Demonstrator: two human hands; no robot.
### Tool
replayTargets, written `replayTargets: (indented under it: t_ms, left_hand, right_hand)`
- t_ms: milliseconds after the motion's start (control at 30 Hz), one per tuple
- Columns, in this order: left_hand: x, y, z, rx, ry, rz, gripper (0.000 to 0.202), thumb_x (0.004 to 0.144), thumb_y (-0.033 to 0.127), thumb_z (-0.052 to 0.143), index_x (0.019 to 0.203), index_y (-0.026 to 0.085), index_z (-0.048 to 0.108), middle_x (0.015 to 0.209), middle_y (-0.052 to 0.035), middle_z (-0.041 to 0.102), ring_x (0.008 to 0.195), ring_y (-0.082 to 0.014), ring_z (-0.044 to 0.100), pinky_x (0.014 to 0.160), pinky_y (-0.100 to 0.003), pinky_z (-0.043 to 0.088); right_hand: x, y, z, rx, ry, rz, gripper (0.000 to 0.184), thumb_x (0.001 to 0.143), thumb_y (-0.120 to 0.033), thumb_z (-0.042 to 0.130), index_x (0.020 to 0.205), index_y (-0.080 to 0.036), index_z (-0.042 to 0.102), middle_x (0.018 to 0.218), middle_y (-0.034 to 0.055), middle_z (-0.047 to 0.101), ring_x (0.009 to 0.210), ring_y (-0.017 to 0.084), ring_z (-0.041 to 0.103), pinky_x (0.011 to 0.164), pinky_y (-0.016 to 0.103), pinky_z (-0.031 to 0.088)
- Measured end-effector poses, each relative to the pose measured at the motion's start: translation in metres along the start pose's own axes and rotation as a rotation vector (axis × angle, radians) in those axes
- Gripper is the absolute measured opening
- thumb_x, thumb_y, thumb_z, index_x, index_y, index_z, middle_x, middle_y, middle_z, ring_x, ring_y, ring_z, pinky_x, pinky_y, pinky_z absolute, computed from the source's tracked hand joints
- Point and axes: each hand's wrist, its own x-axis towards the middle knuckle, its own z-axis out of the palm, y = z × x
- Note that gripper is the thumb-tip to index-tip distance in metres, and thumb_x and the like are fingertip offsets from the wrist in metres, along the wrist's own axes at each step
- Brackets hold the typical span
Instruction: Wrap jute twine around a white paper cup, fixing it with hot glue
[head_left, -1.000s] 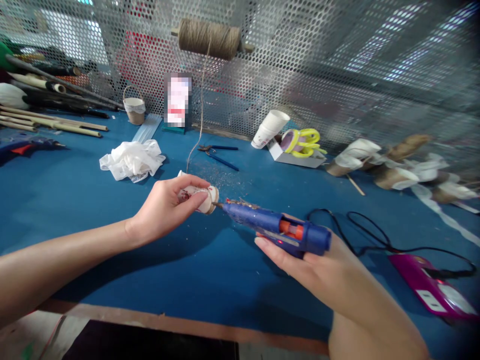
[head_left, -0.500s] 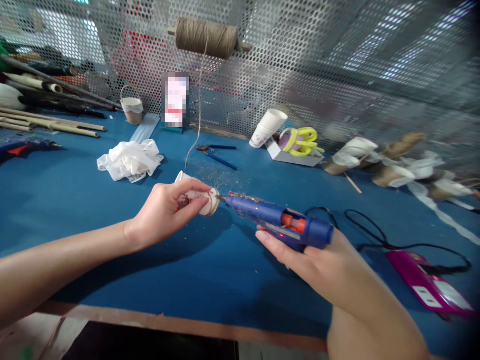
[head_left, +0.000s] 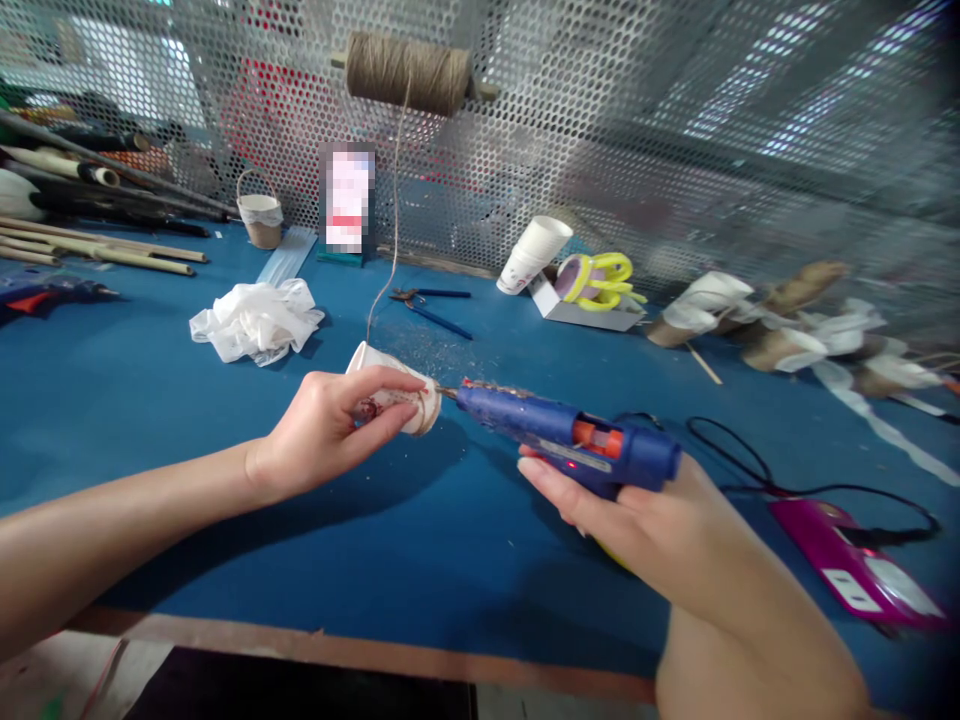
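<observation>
My left hand (head_left: 330, 425) is closed round a small white paper cup (head_left: 390, 395) that lies on its side above the blue table (head_left: 150, 400), its bottom turned to the right. My right hand (head_left: 637, 520) grips a blue hot glue gun (head_left: 570, 445) with an orange insert. The gun's tip touches the bottom rim of the cup. A strand of brown twine (head_left: 390, 240) hangs from the spool (head_left: 409, 72) on the mesh wall down to the cup.
Crumpled white plastic (head_left: 255, 320), blue-handled pliers (head_left: 435, 305), a stack of paper cups (head_left: 532, 255), a box with yellow-handled scissors (head_left: 600, 290) and twine-wrapped cups (head_left: 780, 310) lie behind. A purple device (head_left: 847, 565) with black cable is at right. Bamboo sticks (head_left: 97, 255) lie far left.
The glue gun and my right hand have drifted slightly right and up, and the cup has turned a little in my left hand. The tip stays at the cup's bottom.
</observation>
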Motion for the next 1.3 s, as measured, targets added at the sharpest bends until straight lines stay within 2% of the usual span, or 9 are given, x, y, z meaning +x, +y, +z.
replayTargets:
  t_ms: [233, 333, 433, 733, 900, 967, 1067, 1233, 1300]
  left_hand:
    - [0.000, 0.000, -0.001, 0.042, -0.007, 0.006, 0.019, 0.084, 0.022, 0.057, 0.101, 0.015, 0.065, 0.085, -0.0043, 0.074, 0.061, -0.0096, 0.066, 0.057, -0.016, 0.051]
    - [0.000, 0.001, 0.000, 0.044, -0.001, 0.033, 0.018, 0.084, 0.021, 0.057, 0.099, 0.015, 0.066, 0.083, -0.0038, 0.074, 0.060, -0.0094, 0.066, 0.058, -0.015, 0.052]
    - [-0.001, 0.000, 0.000, 0.060, 0.001, 0.060, 0.018, 0.084, 0.020, 0.057, 0.099, 0.016, 0.066, 0.082, -0.0036, 0.075, 0.060, -0.0094, 0.067, 0.058, -0.016, 0.053]
    - [-0.001, 0.000, 0.000, 0.058, -0.006, 0.103, 0.016, 0.084, 0.018, 0.057, 0.097, 0.014, 0.065, 0.082, -0.0038, 0.074, 0.062, -0.0090, 0.067, 0.060, -0.015, 0.053]
    - [-0.001, 0.001, 0.000, 0.035, 0.000, 0.051, 0.018, 0.083, 0.019, 0.058, 0.099, 0.014, 0.065, 0.080, -0.0037, 0.074, 0.055, -0.0077, 0.063, 0.054, -0.014, 0.050]
    - [-0.001, 0.001, 0.000, 0.012, 0.000, 0.026, 0.018, 0.083, 0.019, 0.058, 0.099, 0.014, 0.066, 0.081, -0.0036, 0.074, 0.052, -0.0062, 0.060, 0.051, -0.014, 0.048]
    - [0.000, 0.001, 0.000, -0.018, -0.006, -0.006, 0.017, 0.083, 0.019, 0.057, 0.098, 0.014, 0.066, 0.081, -0.0029, 0.073, 0.047, -0.0043, 0.056, 0.047, -0.012, 0.045]
    - [0.001, -0.001, 0.001, -0.082, -0.009, -0.088, 0.018, 0.083, 0.024, 0.058, 0.096, 0.014, 0.067, 0.084, -0.0050, 0.073, 0.052, -0.0066, 0.060, 0.051, -0.015, 0.048]
    - [0.002, -0.002, 0.002, -0.097, -0.005, -0.144, 0.020, 0.083, 0.027, 0.058, 0.095, 0.014, 0.067, 0.085, -0.0061, 0.073, 0.058, -0.0094, 0.063, 0.054, -0.017, 0.050]
  right_hand:
    - [0.003, -0.013, -0.007, 0.022, -0.042, -0.080, 0.015, 0.075, -0.037, 0.061, 0.064, -0.026, 0.061, 0.054, -0.0001, 0.062, 0.045, 0.016, 0.055, 0.046, 0.029, 0.050]
    - [0.002, -0.006, -0.005, -0.006, 0.003, -0.049, 0.015, 0.076, -0.037, 0.062, 0.066, -0.026, 0.061, 0.050, -0.0021, 0.060, 0.040, 0.014, 0.051, 0.041, 0.027, 0.046]
    - [0.000, -0.002, -0.003, -0.003, -0.011, -0.027, 0.014, 0.076, -0.038, 0.063, 0.068, -0.026, 0.062, 0.053, -0.0020, 0.062, 0.042, 0.015, 0.054, 0.042, 0.027, 0.047]
    - [0.003, -0.009, -0.008, -0.037, -0.021, 0.015, 0.014, 0.072, -0.038, 0.062, 0.066, -0.025, 0.064, 0.051, 0.0005, 0.062, 0.046, 0.018, 0.059, 0.045, 0.029, 0.051]
    - [0.003, -0.010, -0.011, 0.008, -0.100, 0.038, 0.010, 0.070, -0.036, 0.066, 0.069, -0.026, 0.065, 0.054, 0.0008, 0.064, 0.051, 0.019, 0.063, 0.048, 0.029, 0.053]
    - [0.002, -0.011, -0.009, -0.005, -0.081, 0.035, 0.012, 0.071, -0.037, 0.065, 0.069, -0.025, 0.065, 0.053, 0.0010, 0.064, 0.050, 0.019, 0.062, 0.047, 0.029, 0.053]
    - [0.002, -0.011, -0.006, -0.027, -0.010, -0.010, 0.018, 0.075, -0.040, 0.059, 0.066, -0.025, 0.063, 0.051, 0.0009, 0.063, 0.045, 0.017, 0.059, 0.043, 0.028, 0.051]
    - [0.001, -0.017, -0.009, -0.039, -0.098, -0.195, 0.013, 0.081, -0.026, 0.052, 0.073, -0.024, 0.062, 0.061, 0.0009, 0.067, 0.051, 0.016, 0.062, 0.050, 0.025, 0.054]
    - [0.001, -0.020, -0.011, -0.050, -0.080, -0.256, 0.015, 0.081, -0.023, 0.050, 0.074, -0.024, 0.063, 0.063, 0.0012, 0.068, 0.052, 0.015, 0.063, 0.052, 0.025, 0.054]
